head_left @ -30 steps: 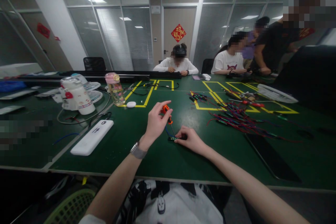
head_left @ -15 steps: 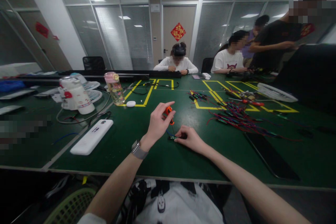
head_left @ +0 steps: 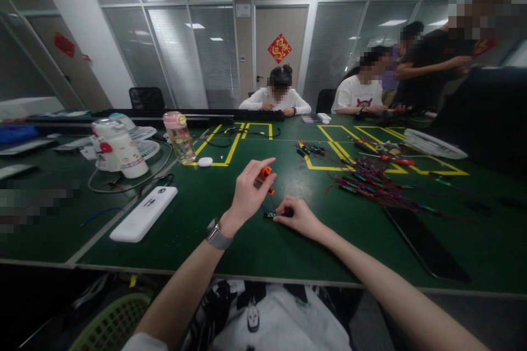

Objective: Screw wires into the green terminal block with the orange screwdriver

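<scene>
My left hand (head_left: 250, 191), with a watch on its wrist, grips an orange-and-black screwdriver (head_left: 267, 174) between thumb and fingers. The screwdriver stands nearly upright, its thin shaft reaching down to a small green circuit board (head_left: 270, 215). My right hand (head_left: 300, 218) pinches the right end of this board against the green table, its fingertips hiding part of it. A short blue wire runs near the board's left end. Whether the tip sits in a screw is too small to make out.
Right of my hands lies a heap of red and blue wires with small boards (head_left: 370, 181). A black phone (head_left: 426, 244) is at the near right. A white power bank (head_left: 144, 214), an earbud case (head_left: 205, 162) and a pink-lidded bottle (head_left: 179, 137) stand left. Several people are across the table.
Both hands stay almost in place, still on the screwdriver and the board. The standing person at the far right has shifted slightly.
</scene>
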The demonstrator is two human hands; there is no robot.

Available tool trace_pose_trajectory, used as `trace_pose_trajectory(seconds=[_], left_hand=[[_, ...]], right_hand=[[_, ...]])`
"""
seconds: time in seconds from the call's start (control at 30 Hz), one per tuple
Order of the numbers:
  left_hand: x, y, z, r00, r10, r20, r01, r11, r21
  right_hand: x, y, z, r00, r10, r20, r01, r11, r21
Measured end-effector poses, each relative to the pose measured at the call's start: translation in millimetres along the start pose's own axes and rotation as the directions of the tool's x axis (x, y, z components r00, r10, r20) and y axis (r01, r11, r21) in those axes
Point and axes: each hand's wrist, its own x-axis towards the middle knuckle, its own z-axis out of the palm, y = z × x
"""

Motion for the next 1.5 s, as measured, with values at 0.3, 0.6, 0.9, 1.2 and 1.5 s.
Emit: trace_pose_trajectory(seconds=[0.3, 0.6, 0.9, 1.2, 1.5], left_hand=[[-0.2, -3.2, 2.2, 1.000, 0.004, 0.014, -0.004, 1.000, -0.005], [1.3, 0.6, 1.1, 0.988, 0.035, 0.148, -0.021, 0.995, -0.098], [5.0, 10.0, 7.5, 0.994, 0.108, 0.023, -0.110, 0.953, 0.281], [7.8, 8.8, 5.9, 0.996, 0.060, 0.061, -0.061, 0.998, 0.022], [4.8, 13.6, 2.7, 0.977, 0.169, 0.132, -0.162, 0.985, -0.065]], right_hand=[[0.0, 0.9, -0.5, 1.000, -0.006, 0.014, 0.006, 1.000, -0.014], [0.1, -0.3, -0.3, 1.000, -0.011, 0.003, 0.011, 1.000, 0.004], [-0.7, 3.8, 1.1, 1.000, -0.028, -0.014, 0.028, 1.000, 0.013], [-0.8, 3.7, 1.2, 0.999, -0.048, -0.010, 0.048, 0.999, 0.003], [-1.2, -1.7, -0.9, 0.996, -0.085, 0.003, 0.085, 0.996, -0.021]])
